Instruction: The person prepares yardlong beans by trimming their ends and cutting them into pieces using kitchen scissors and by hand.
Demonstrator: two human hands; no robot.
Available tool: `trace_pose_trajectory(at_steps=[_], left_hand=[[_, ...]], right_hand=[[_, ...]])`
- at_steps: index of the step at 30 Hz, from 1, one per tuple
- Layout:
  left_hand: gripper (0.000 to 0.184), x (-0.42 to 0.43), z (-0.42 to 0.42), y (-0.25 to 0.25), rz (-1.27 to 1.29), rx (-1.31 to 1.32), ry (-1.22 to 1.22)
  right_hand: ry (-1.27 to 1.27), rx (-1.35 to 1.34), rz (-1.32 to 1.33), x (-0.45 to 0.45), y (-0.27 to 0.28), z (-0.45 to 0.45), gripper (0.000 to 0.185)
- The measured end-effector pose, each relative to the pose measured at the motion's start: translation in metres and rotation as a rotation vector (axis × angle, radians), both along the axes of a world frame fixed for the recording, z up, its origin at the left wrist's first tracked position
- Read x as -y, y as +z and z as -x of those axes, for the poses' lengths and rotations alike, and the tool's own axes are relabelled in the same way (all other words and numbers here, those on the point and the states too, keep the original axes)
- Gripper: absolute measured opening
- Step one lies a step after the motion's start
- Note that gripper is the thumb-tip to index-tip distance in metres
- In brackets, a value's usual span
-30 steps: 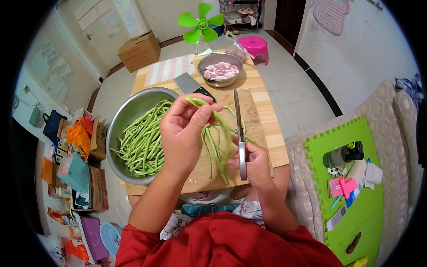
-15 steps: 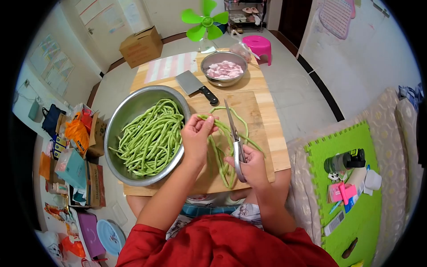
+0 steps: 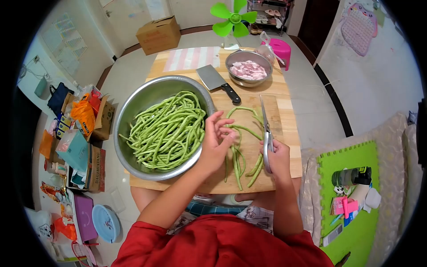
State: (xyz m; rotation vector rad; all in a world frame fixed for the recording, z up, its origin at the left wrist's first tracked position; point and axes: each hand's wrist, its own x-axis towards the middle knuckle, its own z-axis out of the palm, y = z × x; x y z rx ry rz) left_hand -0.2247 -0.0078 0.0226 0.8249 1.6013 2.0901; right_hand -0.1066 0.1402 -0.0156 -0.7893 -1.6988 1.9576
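Note:
My left hand [image 3: 216, 141] is open, fingers apart and curved, between the large metal bowl [image 3: 126, 103] and some long green beans [image 3: 237, 155] on the cutting board [image 3: 268, 103]. It holds nothing that I can see. My right hand [image 3: 277, 159] is closed around the handles of the scissors [image 3: 266, 129], whose blades point away from me and look closed. Beside the scissors, the loose beans lie in a small tangle on the board. Many more green beans [image 3: 171, 129] fill the large bowl at the left.
A cleaver [image 3: 218, 83] lies behind the board. Further back are a smaller bowl [image 3: 237, 79] of cut meat [image 3: 248, 70], a striped cloth [image 3: 191, 58] and a green fan [image 3: 235, 18]. Right of the wooden table [image 3: 291, 133], a green mat [image 3: 356, 240] carries a bottle [image 3: 351, 176].
My left hand has let go of the beans and opened; they now lie on the board. The scissors' blades have come together. The whole view has shifted, so the table appears further right.

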Motion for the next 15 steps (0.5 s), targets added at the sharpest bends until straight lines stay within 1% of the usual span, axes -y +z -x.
trace_pose_trajectory(at_steps=[1, 3, 5, 7, 9, 10, 11, 12, 13, 14, 15], left_hand=[[0.057, 0.002, 0.0, -0.001, 0.032, -0.038, 0.002], [0.062, 0.01, 0.003, -0.006, 0.153, -0.204, 0.025], [0.063, 0.021, 0.007, -0.004, 0.198, -0.254, 0.041], [0.062, 0.027, 0.007, -0.002, 0.197, -0.244, 0.037], [0.063, 0.032, 0.006, -0.001, 0.256, -0.311, 0.042], [0.055, 0.032, 0.003, -0.001, 0.214, -0.284, 0.084], [0.055, 0.035, 0.001, -0.001, 0.217, -0.285, 0.084], [0.051, 0.038, 0.001, -0.001, 0.31, -0.379, 0.085], [0.047, 0.042, -0.001, -0.002, 0.403, -0.474, 0.086], [0.044, 0.049, -0.005, -0.007, 0.457, -0.688, 0.018], [0.042, 0.056, -0.011, -0.013, 0.508, -0.902, -0.053]], right_hand=[[-0.011, 0.005, -0.004, -0.002, -0.003, -0.001, 0.019], [-0.004, 0.02, 0.004, -0.005, -0.012, 0.0, 0.019], [-0.024, 0.018, 0.003, -0.005, -0.018, 0.002, 0.017], [0.048, 0.058, 0.003, -0.006, -0.023, 0.002, 0.015], [0.069, 0.058, 0.033, -0.003, -0.023, 0.005, 0.013], [0.061, 0.042, 0.029, -0.002, -0.023, 0.007, 0.013], [0.053, 0.027, 0.026, -0.002, -0.025, 0.008, 0.013], [0.053, 0.027, 0.028, -0.005, -0.033, 0.009, 0.013], [0.026, 0.082, -0.145, -0.009, -0.04, 0.012, 0.015], [-0.002, 0.136, -0.318, -0.012, -0.046, 0.012, 0.021], [-0.003, 0.136, -0.318, -0.014, -0.052, 0.011, 0.021]])
